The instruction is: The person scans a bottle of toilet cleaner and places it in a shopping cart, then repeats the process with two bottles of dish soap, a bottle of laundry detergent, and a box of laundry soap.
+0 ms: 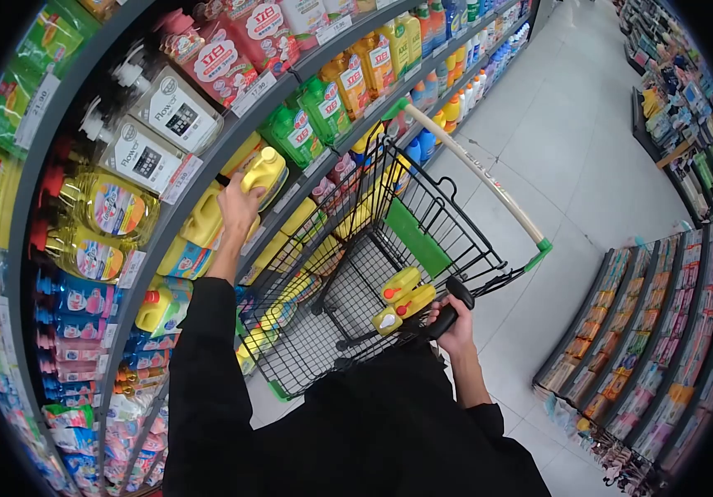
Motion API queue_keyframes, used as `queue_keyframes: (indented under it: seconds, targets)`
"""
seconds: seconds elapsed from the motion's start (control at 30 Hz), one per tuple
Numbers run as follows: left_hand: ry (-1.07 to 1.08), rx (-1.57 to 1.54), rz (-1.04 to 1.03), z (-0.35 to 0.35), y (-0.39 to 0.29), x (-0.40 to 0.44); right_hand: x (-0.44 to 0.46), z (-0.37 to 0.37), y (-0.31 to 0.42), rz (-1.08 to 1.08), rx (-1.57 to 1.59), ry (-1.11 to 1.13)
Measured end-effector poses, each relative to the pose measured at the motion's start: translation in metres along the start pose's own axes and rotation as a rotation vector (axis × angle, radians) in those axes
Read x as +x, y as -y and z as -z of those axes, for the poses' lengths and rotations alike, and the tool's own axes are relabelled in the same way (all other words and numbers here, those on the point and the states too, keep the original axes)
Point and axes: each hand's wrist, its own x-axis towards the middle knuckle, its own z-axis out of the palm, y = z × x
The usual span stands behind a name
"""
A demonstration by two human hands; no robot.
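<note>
My left hand (241, 205) reaches to the shelf on the left, its fingers closed round a yellow jug (266, 172) with a pale yellow cap. Beside it, more yellow jugs (205, 217) stand on the same shelf. My right hand (454, 329) is wrapped round a black curved handle (456, 303) at the near side of the shopping cart (306, 306); what the handle belongs to is unclear. Several yellow bottles (411, 300), some with red caps, lie together in the cart close to my right hand.
Shelves of detergent and soap bottles (161, 124) run along the left, with a grey shelf edge (286, 83) carrying price tags. The cart's push bar (476, 172) is at its far right. Tiled floor (551, 124) lies beyond; display racks (634, 331) stand on the right.
</note>
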Motion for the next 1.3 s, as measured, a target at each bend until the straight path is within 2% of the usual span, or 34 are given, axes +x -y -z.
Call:
queue_keyframes:
  seconds: [0.13,0.2,0.3,0.37,0.47,0.5,0.6,0.7,0.77,0.83,0.87,0.9,0.93,0.97,1.0,1.07,1.1,1.13,1.3]
  targets:
    - [0.059,-0.002,-0.068,-0.005,0.025,0.022,-0.001,0.008,0.003,0.033,-0.045,0.043]
    - [0.21,-0.171,-0.031,-0.005,0.035,0.035,0.003,0.006,0.005,0.048,-0.067,0.046]
    - [0.191,-0.172,-0.041,-0.015,0.049,0.053,0.01,0.011,0.005,0.028,-0.117,0.069]
    - [0.163,-0.052,-0.017,-0.03,0.066,0.067,0.013,0.011,0.008,0.01,-0.161,0.088]
    - [0.241,0.039,-0.026,-0.043,0.089,0.09,0.014,0.007,0.01,-0.006,-0.169,0.069]
    - [0.179,0.13,-0.121,-0.052,0.105,0.097,0.015,0.008,0.01,0.005,-0.172,0.067]
    - [0.209,0.231,-0.204,-0.041,0.094,0.095,0.014,0.011,0.01,0.029,-0.182,0.068]
    - [0.185,0.268,-0.123,-0.029,0.047,0.067,0.014,0.014,0.008,0.043,-0.172,0.069]
    - [-0.137,0.515,-0.126,-0.02,-0.005,0.024,0.014,0.015,0.007,0.063,-0.162,0.057]
    - [-0.368,0.172,-0.33,-0.053,-0.005,-0.013,0.015,0.017,0.008,0.062,-0.152,0.071]
    - [-0.296,0.154,-0.369,-0.073,-0.015,-0.044,0.015,0.018,0.007,0.057,-0.148,0.086]
    - [-0.005,-0.026,-0.372,-0.095,-0.022,-0.076,0.016,0.019,0.005,0.067,-0.134,0.079]
    - [0.322,-0.197,-0.267,-0.112,-0.044,-0.107,0.017,0.017,0.004,0.078,-0.169,0.056]
    - [0.439,-0.295,-0.317,-0.127,-0.061,-0.14,0.017,0.016,0.005,0.086,-0.21,0.03]
    - [0.639,-0.417,-0.424,-0.17,-0.046,-0.172,0.018,0.014,0.003,0.113,-0.246,-0.006]
    - [0.987,-0.395,-0.38,-0.234,-0.032,-0.228,0.02,0.008,-0.001,0.172,-0.39,-0.064]
    - [0.99,-0.411,-0.393,-0.256,-0.028,-0.247,0.022,0.004,-0.002,0.204,-0.498,-0.089]
    - [0.997,-0.396,-0.324,-0.274,-0.027,-0.264,0.024,0.004,-0.004,0.246,-0.556,-0.109]
    - [1.094,-0.425,-0.147,-0.314,-0.047,-0.279,0.018,-0.008,-0.002,0.214,-0.683,-0.095]
